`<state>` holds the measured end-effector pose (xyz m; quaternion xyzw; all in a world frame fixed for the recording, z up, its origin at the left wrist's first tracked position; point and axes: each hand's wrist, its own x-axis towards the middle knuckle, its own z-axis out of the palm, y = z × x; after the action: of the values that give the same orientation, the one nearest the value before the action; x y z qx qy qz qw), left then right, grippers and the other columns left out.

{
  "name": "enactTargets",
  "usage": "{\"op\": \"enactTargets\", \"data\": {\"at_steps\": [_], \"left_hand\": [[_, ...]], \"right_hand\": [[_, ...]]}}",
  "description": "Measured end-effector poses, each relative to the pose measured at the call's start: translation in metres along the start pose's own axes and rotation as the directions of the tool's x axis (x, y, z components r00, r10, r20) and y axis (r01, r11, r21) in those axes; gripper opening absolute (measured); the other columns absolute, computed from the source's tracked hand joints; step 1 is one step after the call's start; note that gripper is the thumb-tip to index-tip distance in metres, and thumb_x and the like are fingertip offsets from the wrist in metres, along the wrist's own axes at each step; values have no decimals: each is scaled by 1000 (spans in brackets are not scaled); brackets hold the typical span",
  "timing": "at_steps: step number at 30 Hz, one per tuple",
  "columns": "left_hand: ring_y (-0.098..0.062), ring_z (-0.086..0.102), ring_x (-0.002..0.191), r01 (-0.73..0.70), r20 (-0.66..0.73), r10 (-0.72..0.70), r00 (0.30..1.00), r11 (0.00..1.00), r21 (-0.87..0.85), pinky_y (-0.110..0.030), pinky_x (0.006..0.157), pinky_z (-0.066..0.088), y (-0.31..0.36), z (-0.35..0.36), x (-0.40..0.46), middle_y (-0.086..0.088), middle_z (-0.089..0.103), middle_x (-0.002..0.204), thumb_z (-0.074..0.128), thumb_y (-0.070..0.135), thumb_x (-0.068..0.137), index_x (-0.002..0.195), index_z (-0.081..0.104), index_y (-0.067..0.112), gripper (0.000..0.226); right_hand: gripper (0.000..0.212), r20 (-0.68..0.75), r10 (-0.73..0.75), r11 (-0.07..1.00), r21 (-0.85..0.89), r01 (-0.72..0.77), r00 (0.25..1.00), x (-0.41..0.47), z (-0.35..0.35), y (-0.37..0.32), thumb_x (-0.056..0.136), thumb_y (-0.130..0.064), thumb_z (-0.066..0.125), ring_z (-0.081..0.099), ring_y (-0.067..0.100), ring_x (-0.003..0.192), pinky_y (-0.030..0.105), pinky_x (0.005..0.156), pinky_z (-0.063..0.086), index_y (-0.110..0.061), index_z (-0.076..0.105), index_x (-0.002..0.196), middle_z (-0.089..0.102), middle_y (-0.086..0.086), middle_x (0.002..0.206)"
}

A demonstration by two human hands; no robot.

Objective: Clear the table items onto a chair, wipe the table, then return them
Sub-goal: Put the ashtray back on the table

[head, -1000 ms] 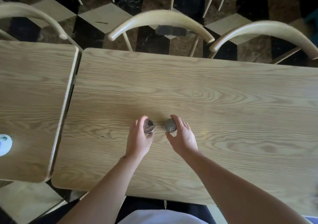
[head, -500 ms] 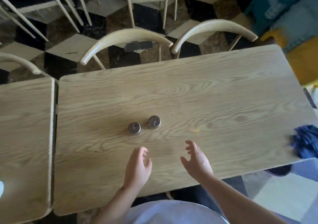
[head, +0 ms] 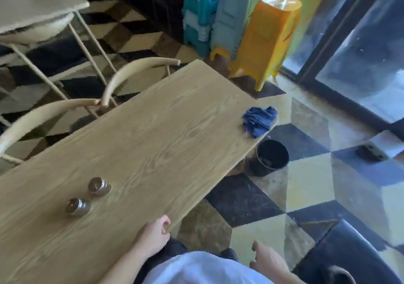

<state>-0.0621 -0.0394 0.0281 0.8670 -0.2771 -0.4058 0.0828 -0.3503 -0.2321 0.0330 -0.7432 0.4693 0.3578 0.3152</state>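
Wooden table (head: 153, 135) is big, hard and heavy. Blue cloth (head: 259, 121) at its far corner is soft and light; I'd pinch its middle. Two shiny shakers (head: 87, 196) stand near me, small, slippery; grab their sides. My left hand (head: 154, 236) and right hand (head: 267, 259) hang loose, holding nothing.

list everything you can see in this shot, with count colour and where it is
shakers: 2, metal-topped, side by side on the near left of the table
cloth: 1, dark blue, crumpled at the table's far right corner
table: 1, light wood grain, centre
chairs: 2 curved light wood backs along the table's far side
bucket: 1, black, on the floor under the table's right end
plastic stools: stacked, teal, blue and orange, by the window
floor: checkered dark and pale tiles
left hand: at the table's near edge, holding nothing
right hand: off the table, empty
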Motion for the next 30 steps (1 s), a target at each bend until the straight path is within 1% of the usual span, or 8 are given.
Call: {"op": "enactTargets", "data": {"at_steps": [7,12,16,18,20,23,26,30], "left_hand": [[-10,52,68,-192,162,159,974,958,212,-12,55,37,111,20,18,5,60,78,62,9,78,90,57,28,23],[-5,52,70,-340,314,237,919,879,333,-17,57,40,195,33,32,7,60,83,62,12,75,103,61,20,29],[-6,62,87,-456,523,177,834,756,470,-21,70,51,251,42,58,10,66,94,69,21,70,106,61,27,37],[-6,62,84,-504,548,193,814,704,501,-22,70,51,278,47,75,10,66,90,70,25,68,102,62,27,35],[-7,63,81,-560,562,242,791,656,506,-24,74,52,307,53,95,8,67,85,68,26,67,99,62,28,32],[-10,63,81,-665,628,290,722,542,514,-27,76,52,354,63,120,8,67,83,59,20,72,91,60,31,22],[-12,62,85,-739,691,301,657,435,514,-30,79,52,395,75,134,8,67,85,53,16,78,97,62,26,24],[-13,61,86,-788,756,255,602,344,511,-32,78,53,431,94,153,8,66,87,51,16,74,96,62,26,26]], "right_hand": [[44,34,168,949,263,-171,985,-34,20,94,84,-32,56,58,20,113,30,88,49,-21,48,127,59,0,124],[67,50,266,820,513,-253,963,-43,35,134,67,-43,41,57,27,116,36,96,48,-22,49,129,59,2,126],[65,26,316,630,742,-230,948,-41,52,148,83,-66,44,50,17,121,30,102,38,-27,49,135,55,-5,129],[21,-5,356,515,835,-192,934,-50,40,152,100,-29,53,48,13,106,27,96,40,-18,50,118,52,-3,114],[18,-85,431,549,815,-187,898,-45,33,164,102,1,45,46,12,98,29,91,40,-14,48,111,46,-7,108],[10,92,449,325,910,-259,889,-34,25,164,99,-20,51,49,9,92,26,90,39,-19,61,99,52,-7,96],[9,183,485,221,920,-323,855,-34,1,153,85,-31,49,49,14,96,23,82,39,-35,44,78,49,-15,86],[9,292,584,-4,934,-356,758,-24,-11,149,79,-31,59,58,19,100,30,80,48,-27,55,86,64,-5,99]]}}
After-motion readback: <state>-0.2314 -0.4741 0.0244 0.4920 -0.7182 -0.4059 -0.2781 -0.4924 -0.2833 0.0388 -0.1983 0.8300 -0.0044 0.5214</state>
